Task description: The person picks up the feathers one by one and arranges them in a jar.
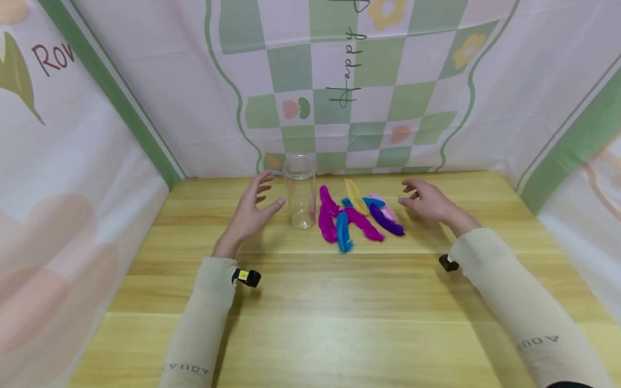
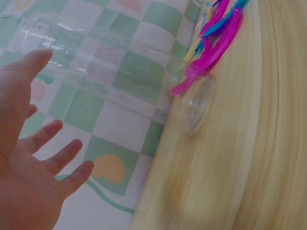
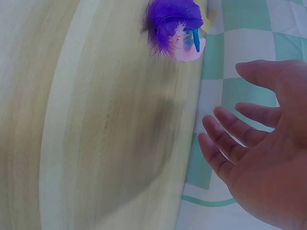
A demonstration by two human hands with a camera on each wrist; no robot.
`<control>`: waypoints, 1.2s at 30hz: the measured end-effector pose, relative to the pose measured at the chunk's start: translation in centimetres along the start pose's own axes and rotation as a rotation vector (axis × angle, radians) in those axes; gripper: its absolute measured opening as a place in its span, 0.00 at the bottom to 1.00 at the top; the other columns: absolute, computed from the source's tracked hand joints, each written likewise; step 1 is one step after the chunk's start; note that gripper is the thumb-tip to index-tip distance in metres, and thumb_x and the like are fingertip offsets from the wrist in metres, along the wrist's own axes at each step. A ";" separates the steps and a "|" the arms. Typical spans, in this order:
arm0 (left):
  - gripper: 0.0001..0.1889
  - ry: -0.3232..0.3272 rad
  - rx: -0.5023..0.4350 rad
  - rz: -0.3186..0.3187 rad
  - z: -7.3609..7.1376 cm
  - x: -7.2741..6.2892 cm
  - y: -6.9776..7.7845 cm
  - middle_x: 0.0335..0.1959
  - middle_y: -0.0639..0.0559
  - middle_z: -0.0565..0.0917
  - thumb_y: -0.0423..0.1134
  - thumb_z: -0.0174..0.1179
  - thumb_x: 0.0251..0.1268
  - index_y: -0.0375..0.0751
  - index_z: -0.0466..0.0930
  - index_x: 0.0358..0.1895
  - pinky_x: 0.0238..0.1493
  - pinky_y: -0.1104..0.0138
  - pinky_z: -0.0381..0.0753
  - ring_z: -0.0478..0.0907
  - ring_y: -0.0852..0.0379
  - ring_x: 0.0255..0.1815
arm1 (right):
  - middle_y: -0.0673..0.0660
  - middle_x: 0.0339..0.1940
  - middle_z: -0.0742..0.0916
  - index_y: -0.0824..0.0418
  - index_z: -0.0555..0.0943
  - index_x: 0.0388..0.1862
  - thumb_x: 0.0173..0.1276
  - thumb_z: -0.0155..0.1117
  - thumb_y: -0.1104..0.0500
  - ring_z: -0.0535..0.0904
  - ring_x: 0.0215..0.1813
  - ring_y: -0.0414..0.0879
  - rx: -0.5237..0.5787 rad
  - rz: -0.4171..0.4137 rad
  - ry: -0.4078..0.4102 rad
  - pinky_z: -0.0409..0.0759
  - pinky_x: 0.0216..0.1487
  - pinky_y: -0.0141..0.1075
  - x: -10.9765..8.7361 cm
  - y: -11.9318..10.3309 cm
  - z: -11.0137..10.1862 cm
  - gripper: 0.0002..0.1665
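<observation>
A tall clear jar (image 1: 301,194) stands upright on the table, its mouth at the top and no lid visible. Just left of it my left hand (image 1: 252,210) hovers with fingers spread, apart from the jar; the left wrist view shows the jar (image 2: 129,76) beyond the thumb. Right of the jar lies a loose pile of feathers: magenta (image 1: 365,224), blue (image 1: 343,233), yellow (image 1: 356,196), purple (image 1: 386,220) and pale pink (image 1: 388,207). My right hand (image 1: 428,201) is held above the table at the pile's right side, fingers relaxed, holding nothing. The purple feather (image 3: 175,19) shows in the right wrist view.
The wooden table (image 1: 310,323) runs back to a hanging cloth (image 1: 335,70) with green and white checks. More printed cloth hangs at the left (image 1: 73,215) and right sides. Jar and feathers lie near the table's back edge.
</observation>
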State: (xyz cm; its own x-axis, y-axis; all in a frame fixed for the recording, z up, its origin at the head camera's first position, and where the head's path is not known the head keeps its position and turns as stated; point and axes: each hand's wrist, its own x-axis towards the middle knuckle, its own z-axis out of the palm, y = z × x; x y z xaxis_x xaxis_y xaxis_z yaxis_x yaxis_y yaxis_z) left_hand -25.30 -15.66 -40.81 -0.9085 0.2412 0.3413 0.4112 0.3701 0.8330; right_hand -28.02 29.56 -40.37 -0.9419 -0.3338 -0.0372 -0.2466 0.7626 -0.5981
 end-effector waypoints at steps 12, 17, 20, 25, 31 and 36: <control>0.43 0.002 -0.072 -0.004 0.5 0.0 1.0 0.77 0.39 0.62 0.38 0.67 0.69 0.46 0.51 0.81 0.72 0.39 0.66 0.63 0.32 0.74 | 0.79 0.63 0.76 0.80 0.62 0.72 0.78 0.59 0.60 0.76 0.61 0.71 0.019 0.007 -0.002 0.76 0.62 0.62 0.9 0.2 0.1 0.34; 0.43 0.006 -0.079 0.004 0.7 0.1 1.3 0.77 0.45 0.65 0.40 0.68 0.69 0.49 0.52 0.81 0.72 0.43 0.69 0.64 0.34 0.74 | 0.79 0.62 0.77 0.80 0.63 0.71 0.77 0.60 0.61 0.77 0.60 0.71 0.014 0.005 -0.017 0.76 0.62 0.62 1.2 0.0 0.2 0.34; 0.43 0.010 -0.075 0.005 0.9 0.2 1.5 0.76 0.46 0.65 0.42 0.69 0.69 0.50 0.53 0.81 0.72 0.46 0.70 0.65 0.35 0.74 | 0.79 0.62 0.77 0.79 0.64 0.71 0.77 0.60 0.61 0.76 0.61 0.71 0.011 0.010 -0.027 0.76 0.62 0.61 1.5 0.0 0.2 0.33; 0.43 0.009 -0.071 0.011 1.2 0.4 1.7 0.75 0.45 0.65 0.45 0.69 0.68 0.52 0.53 0.81 0.71 0.46 0.71 0.66 0.37 0.73 | 0.78 0.62 0.77 0.79 0.65 0.71 0.77 0.61 0.61 0.76 0.61 0.70 0.008 0.009 -0.032 0.76 0.63 0.61 1.8 0.0 0.3 0.33; 0.45 0.002 -0.067 0.019 1.5 0.6 2.0 0.76 0.45 0.65 0.47 0.70 0.67 0.54 0.52 0.81 0.71 0.46 0.71 0.66 0.38 0.74 | 0.78 0.59 0.79 0.80 0.67 0.68 0.75 0.62 0.63 0.77 0.60 0.70 0.016 0.000 -0.035 0.76 0.62 0.61 2.0 0.1 0.6 0.30; 0.47 0.010 -0.061 0.018 1.7 0.7 2.3 0.77 0.45 0.62 0.47 0.71 0.65 0.55 0.51 0.81 0.71 0.47 0.70 0.64 0.38 0.74 | 0.76 0.57 0.80 0.80 0.68 0.67 0.73 0.63 0.64 0.78 0.58 0.69 0.022 -0.001 -0.043 0.76 0.63 0.61 2.1 0.3 1.0 0.30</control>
State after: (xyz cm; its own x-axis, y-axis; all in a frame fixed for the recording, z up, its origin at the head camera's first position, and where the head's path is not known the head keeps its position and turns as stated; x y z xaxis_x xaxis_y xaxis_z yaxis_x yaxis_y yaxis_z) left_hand -24.88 -13.09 -39.41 -0.9018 0.2381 0.3606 0.4224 0.3100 0.8518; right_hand -29.89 28.52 -41.37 -0.9309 -0.3585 -0.0702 -0.2423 0.7498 -0.6156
